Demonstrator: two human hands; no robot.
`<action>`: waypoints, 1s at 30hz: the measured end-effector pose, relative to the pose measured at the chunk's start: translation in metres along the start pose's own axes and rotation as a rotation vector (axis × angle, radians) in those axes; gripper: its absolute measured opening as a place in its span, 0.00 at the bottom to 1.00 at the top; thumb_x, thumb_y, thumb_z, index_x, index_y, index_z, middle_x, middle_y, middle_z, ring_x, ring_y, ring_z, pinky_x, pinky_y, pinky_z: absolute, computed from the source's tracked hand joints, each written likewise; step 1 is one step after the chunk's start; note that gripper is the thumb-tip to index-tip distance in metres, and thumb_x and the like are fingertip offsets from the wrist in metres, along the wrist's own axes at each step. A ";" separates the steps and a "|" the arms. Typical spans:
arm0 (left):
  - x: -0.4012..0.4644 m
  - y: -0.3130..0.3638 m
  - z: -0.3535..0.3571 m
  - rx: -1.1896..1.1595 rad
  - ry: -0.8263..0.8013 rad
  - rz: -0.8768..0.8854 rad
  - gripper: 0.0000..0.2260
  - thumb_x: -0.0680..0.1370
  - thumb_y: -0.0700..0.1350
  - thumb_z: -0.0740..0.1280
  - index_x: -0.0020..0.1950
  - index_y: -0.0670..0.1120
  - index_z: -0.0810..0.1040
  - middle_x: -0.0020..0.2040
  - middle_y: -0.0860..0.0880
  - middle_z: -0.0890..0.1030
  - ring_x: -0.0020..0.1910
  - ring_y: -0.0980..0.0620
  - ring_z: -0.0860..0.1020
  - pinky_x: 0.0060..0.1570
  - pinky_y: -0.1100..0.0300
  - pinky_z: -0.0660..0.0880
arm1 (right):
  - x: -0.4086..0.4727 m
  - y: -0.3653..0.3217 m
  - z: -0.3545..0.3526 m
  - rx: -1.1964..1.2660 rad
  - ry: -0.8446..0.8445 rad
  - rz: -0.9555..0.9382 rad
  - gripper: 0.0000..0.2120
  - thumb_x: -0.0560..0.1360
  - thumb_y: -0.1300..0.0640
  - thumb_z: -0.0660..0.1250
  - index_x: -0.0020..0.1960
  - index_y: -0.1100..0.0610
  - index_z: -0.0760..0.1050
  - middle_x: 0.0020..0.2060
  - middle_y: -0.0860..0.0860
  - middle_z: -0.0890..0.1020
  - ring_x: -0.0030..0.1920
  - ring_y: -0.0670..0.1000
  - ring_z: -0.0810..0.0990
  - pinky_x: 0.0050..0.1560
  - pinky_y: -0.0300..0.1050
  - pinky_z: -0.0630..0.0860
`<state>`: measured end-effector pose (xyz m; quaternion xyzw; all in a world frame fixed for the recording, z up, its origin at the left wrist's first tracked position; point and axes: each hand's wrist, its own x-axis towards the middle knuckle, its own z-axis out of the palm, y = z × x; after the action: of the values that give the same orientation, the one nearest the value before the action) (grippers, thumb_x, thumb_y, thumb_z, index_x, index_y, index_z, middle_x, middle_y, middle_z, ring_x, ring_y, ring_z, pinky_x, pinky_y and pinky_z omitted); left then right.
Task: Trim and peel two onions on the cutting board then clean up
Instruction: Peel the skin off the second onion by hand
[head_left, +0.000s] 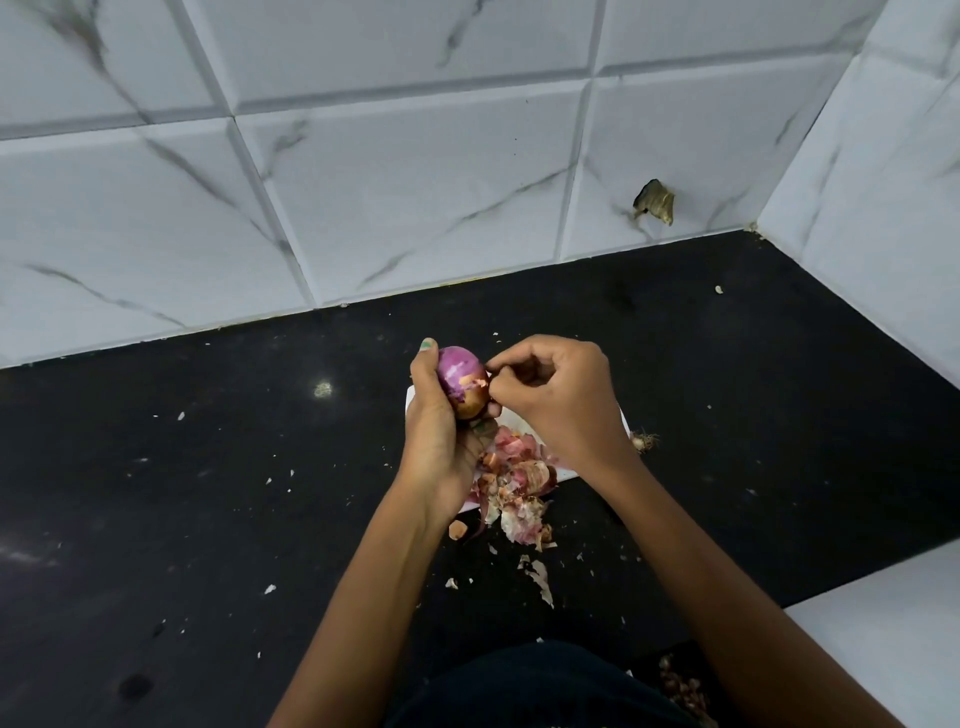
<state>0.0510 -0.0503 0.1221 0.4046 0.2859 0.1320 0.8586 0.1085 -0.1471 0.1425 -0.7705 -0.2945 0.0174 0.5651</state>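
One red onion was gripped in the left hand above mid-counter, right hand pinched its loose skin, white cutting board lay mostly hidden beneath both hands, peel heap spilled over the board's near edge onto the black counter, second onion unseen.

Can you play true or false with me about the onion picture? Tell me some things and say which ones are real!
1. The left hand holds a purple onion. True.
2. The onion is all peeled. False: a brown patch of skin is still on its lower part.
3. The right hand pinches at the skin on the onion's side. True.
4. The pile of peels lies on a green plate. False: it lies on a white cutting board and spills onto the black counter.
5. The wall behind is red brick. False: it is white marbled tile.
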 end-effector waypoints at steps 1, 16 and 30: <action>0.001 0.000 0.000 0.016 0.011 0.007 0.22 0.79 0.62 0.59 0.47 0.42 0.74 0.30 0.49 0.77 0.27 0.58 0.74 0.30 0.65 0.73 | 0.000 0.001 0.000 0.006 -0.003 0.007 0.06 0.71 0.66 0.69 0.46 0.60 0.83 0.34 0.49 0.84 0.34 0.43 0.82 0.38 0.33 0.78; -0.002 0.000 0.004 0.101 0.054 0.112 0.20 0.81 0.59 0.56 0.52 0.42 0.71 0.27 0.51 0.76 0.26 0.57 0.74 0.30 0.62 0.70 | 0.002 0.007 -0.002 0.066 -0.033 0.068 0.05 0.72 0.65 0.69 0.43 0.57 0.82 0.34 0.46 0.83 0.35 0.44 0.83 0.38 0.38 0.80; -0.002 0.002 0.002 0.016 0.070 -0.009 0.22 0.79 0.63 0.56 0.53 0.45 0.74 0.38 0.51 0.79 0.40 0.56 0.74 0.42 0.58 0.70 | 0.001 0.011 0.001 0.150 -0.111 0.126 0.02 0.74 0.58 0.71 0.45 0.56 0.79 0.38 0.46 0.81 0.42 0.46 0.81 0.42 0.41 0.81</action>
<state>0.0510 -0.0515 0.1255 0.4051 0.3187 0.1401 0.8454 0.1142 -0.1477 0.1330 -0.7410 -0.2740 0.1177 0.6016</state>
